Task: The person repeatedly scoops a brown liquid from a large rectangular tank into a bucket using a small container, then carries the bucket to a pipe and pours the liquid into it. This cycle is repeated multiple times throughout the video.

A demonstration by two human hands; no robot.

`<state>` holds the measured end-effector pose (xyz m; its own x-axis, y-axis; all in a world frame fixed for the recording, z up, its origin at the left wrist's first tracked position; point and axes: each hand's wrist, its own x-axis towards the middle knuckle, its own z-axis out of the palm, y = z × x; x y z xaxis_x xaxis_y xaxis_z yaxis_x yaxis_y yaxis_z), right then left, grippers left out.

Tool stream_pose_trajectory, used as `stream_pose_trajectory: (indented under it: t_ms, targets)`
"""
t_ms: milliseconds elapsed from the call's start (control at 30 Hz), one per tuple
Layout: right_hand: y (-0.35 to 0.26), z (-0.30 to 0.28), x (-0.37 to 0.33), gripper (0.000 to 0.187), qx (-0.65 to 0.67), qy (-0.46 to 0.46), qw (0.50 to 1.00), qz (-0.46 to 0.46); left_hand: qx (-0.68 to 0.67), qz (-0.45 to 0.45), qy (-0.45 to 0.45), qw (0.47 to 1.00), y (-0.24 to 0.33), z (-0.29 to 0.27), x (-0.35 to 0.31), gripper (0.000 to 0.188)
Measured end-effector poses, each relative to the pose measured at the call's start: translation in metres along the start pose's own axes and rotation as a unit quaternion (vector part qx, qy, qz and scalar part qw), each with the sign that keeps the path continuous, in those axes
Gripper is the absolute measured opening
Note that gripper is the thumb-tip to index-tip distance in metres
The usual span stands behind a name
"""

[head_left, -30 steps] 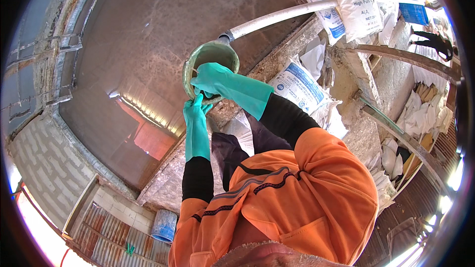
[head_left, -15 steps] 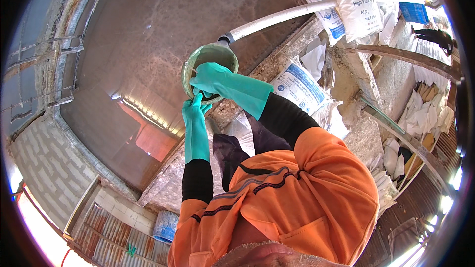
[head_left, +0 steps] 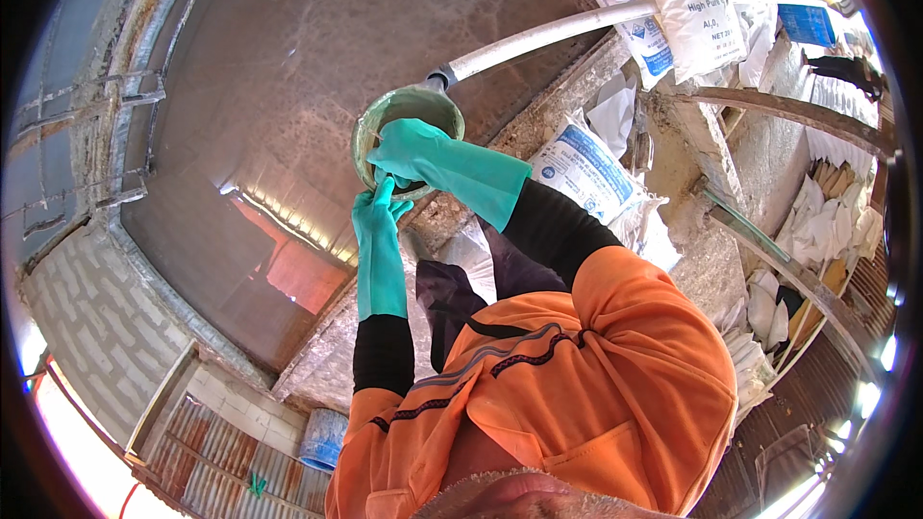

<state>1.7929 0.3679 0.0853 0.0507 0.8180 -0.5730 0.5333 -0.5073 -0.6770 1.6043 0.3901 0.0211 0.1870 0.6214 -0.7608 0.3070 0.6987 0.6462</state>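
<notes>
A round pale-green dipper bowl [head_left: 452, 108] is joined at its far side to a long white pipe handle [head_left: 538, 40]. My left hand [head_left: 378, 216], in a green rubber glove, grips the near rim, thumb up against it. In a matching glove, my right hand [head_left: 409, 149] reaches over the bowl from the right, its fingers curled at the left inner side. What those fingers hold is hidden. Something dark shows between the two hands, too covered to name. Beyond the bowl is a wide tank of brownish liquid [head_left: 288, 86].
A rough concrete ledge [head_left: 529, 115] edges the tank. White printed sacks [head_left: 586, 168] lie to the right, with more sacks [head_left: 683, 14] at the back right. A wooden beam [head_left: 788, 117] crosses the right side. A blue-and-white bucket [head_left: 324, 437] stands at lower left, near a block wall [head_left: 96, 298].
Almost nothing differs. My right hand's fingers have shifted slightly within the bowl, and the left hand stays at the rim.
</notes>
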Motion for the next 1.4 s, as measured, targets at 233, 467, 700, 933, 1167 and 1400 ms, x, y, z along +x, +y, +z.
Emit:
stream_pose_trajectory:
  t_ms: [233,467,700,933,1167,1400]
  targets:
    - [-0.003,-0.005,-0.005,0.036,0.051,0.006,0.999,0.013,0.002,0.014,-0.002,1.000,0.008,0.004,-0.005,0.030]
    - [-0.003,-0.013,-0.009,0.037,0.052,0.002,0.999,-0.008,0.014,0.015,0.003,1.000,0.014,0.006,-0.005,0.030]
    - [-0.008,-0.022,-0.019,0.040,0.086,0.011,0.996,0.024,0.007,0.028,0.003,1.000,0.011,0.006,-0.002,0.031]
    - [-0.006,-0.026,-0.020,0.042,0.106,0.022,0.993,0.035,-0.001,0.025,-0.011,1.000,0.017,0.012,-0.001,0.030]
    - [-0.003,-0.025,-0.018,0.045,0.074,0.048,0.996,0.005,-0.010,0.030,-0.017,0.999,0.027,0.020,-0.004,0.030]
    - [0.049,0.018,0.030,0.037,-0.098,0.112,0.983,-0.110,-0.003,0.030,-0.033,0.999,0.029,0.034,0.005,0.026]
